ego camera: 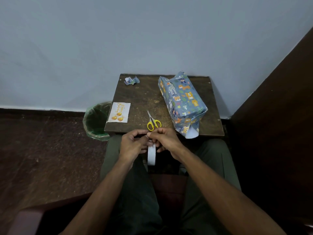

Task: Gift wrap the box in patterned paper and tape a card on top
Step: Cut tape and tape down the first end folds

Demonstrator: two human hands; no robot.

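Both hands meet just off the table's (pixel 140 99) near edge: left hand (pixel 131 144) and right hand (pixel 166 139) pinch a white tape roll (pixel 151 154) in curled fingers. Wrapped box (pixel 183 100) lies right, long axis running away, open flap toward me; card (pixel 119 112) sits left

On the small brown wooden surface (pixel 145 97), the animal-patterned wrapped box (pixel 183 100) lies right, the white birthday card (pixel 119 112) front left, yellow-handled scissors (pixel 153 120) between them, crumpled paper scrap (pixel 131 80) behind left. A green-lined bin (pixel 95 121) stands on the floor, left.
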